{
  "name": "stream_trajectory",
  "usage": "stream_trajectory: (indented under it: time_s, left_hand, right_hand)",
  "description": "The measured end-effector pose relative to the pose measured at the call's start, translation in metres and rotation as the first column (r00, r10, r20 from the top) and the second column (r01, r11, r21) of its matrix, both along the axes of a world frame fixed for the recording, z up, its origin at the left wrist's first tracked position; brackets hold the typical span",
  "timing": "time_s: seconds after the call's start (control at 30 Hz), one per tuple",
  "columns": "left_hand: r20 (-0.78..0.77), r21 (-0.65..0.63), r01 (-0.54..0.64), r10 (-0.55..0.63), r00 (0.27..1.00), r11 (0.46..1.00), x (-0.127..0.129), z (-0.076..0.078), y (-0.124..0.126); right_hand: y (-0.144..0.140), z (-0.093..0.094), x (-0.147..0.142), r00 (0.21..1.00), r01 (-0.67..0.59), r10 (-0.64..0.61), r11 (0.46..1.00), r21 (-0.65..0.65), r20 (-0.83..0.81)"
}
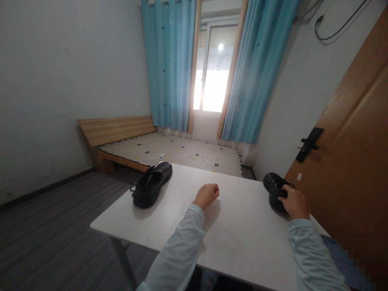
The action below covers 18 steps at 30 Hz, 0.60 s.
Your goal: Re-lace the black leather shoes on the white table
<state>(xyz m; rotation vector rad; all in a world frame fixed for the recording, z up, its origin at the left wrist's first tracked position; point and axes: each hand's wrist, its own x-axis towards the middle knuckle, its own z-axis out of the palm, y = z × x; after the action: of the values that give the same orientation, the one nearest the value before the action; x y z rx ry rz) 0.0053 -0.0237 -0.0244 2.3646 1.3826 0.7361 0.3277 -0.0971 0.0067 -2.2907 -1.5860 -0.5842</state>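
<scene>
My right hand [296, 203] grips a black shoe [274, 190] by its opening, at the right side of the white table [239, 230]. The fingers cover part of that shoe. Over the middle of the table, my left hand [207, 195] is closed in a loose fist, with nothing seen sticking out of it. To its left, a second black shoe [151, 186] lies on the tabletop, its toe towards the window and its heel towards the near left. Neither hand touches this one.
Beyond the table is a bed with a patterned mattress [188, 151] and a wooden headboard [118, 129]. A small white remote [161, 156] rests on the mattress. A wooden door [348, 161] with a black handle [309, 144] stands close on the right. Blue curtains [169, 64] flank the window.
</scene>
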Motion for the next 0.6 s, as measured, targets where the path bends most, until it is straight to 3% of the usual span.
stream_trajectory:
  time_s: [0.37,0.5,0.6]
  left_hand:
    - [-0.04,-0.011,0.002,-0.002,0.999,1.0,0.0,0.0,0.0]
    - [-0.05,-0.005,0.003,-0.003,0.999,1.0,0.0,0.0,-0.001]
    - [-0.058,-0.011,0.004,-0.004,0.998,1.0,-0.001,0.001,-0.002]
  right_hand:
    - [-0.003,-0.006,0.023,0.992,0.111,-0.115,0.991,-0.07,-0.049]
    - [-0.003,-0.004,0.024,0.995,0.091,-0.094,0.988,-0.127,-0.023]
    - [-0.003,0.002,0.018,0.987,0.151,-0.157,0.974,-0.168,-0.026]
